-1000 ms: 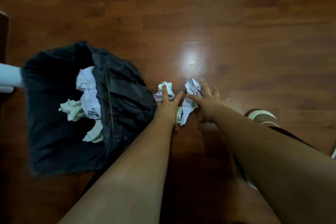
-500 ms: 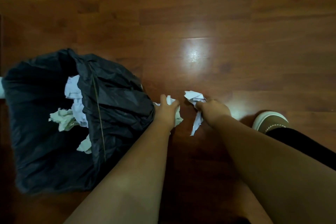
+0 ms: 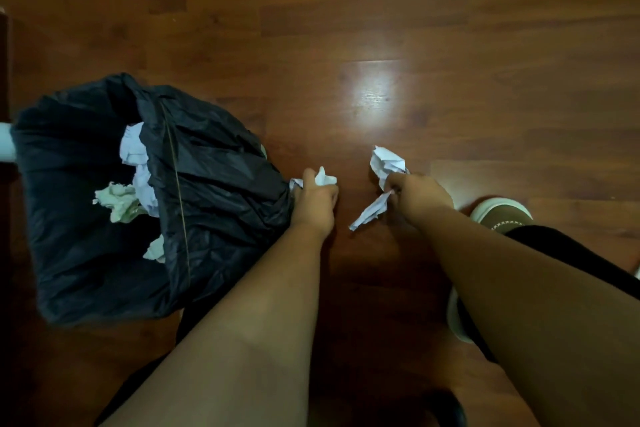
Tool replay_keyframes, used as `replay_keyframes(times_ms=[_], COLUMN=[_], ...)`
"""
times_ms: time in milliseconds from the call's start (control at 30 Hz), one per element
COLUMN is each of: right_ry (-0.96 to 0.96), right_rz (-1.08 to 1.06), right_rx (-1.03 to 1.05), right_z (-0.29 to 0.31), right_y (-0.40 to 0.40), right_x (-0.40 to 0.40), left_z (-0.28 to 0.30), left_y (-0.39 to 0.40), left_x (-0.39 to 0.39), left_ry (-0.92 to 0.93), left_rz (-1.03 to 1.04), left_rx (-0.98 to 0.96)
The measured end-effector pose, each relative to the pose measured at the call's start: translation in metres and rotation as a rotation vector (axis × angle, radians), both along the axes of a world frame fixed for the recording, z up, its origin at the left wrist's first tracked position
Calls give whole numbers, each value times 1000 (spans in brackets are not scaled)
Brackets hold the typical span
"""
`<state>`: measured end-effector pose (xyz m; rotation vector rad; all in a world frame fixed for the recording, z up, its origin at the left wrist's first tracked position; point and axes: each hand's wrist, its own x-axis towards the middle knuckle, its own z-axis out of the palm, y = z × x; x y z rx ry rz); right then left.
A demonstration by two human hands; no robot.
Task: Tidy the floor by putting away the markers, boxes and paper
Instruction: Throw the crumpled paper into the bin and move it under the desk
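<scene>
Head view: black plastic bin bag (image 3: pixel 214 184) sits open on the reddish-brown wooden floor (image 3: pixel 381 28), crumpled white and pale green papers (image 3: pixel 133 184) inside it. Left hand (image 3: pixel 316 199) right beside the bag's near edge, fingers curled tight round a small crumpled white paper wad (image 3: pixel 325 178). Right hand (image 3: pixel 420 192) further from the bag, fist closed on a larger crumpled white paper sheet (image 3: pixel 386 163), one tail hanging below. Brown shoe with white sole (image 3: pixel 502 217) beyond the right hand, away from the bag.

Dark reddish-brown wood-plank floor (image 3: pixel 450 28), bright glare patch (image 3: pixel 372 94) near its middle, white post (image 3: pixel 7 146) at left edge, dim lighting
</scene>
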<state>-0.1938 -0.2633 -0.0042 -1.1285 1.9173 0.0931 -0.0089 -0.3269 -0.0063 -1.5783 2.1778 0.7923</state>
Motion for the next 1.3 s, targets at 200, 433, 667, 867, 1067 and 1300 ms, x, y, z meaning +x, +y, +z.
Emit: replay_keyframes(times_ms=[200,433,667,867,1067,1300], right_ry=[34,107,112,-69,-124,-200], right_rz=[-29,30,-15,76,240,521], right_rx=[-38,-196,-531,-806,-820,-475], right_z=[50,130,212,278,301,275], right_y=[4,8,-6,-44,-71,-77], right_x=[-18,-30,-6,87,166,191], left_z=[51,146,257,313,314,291], left_y=[-1,-14,-17,-21,-27,-15], left_x=[-15,-24,22,126,185,187], left_ry=[289,641,920,1055,866,759], left_rz=[153,554,574,828,843,758], left_rx=[-11,72,30,100,-3,89])
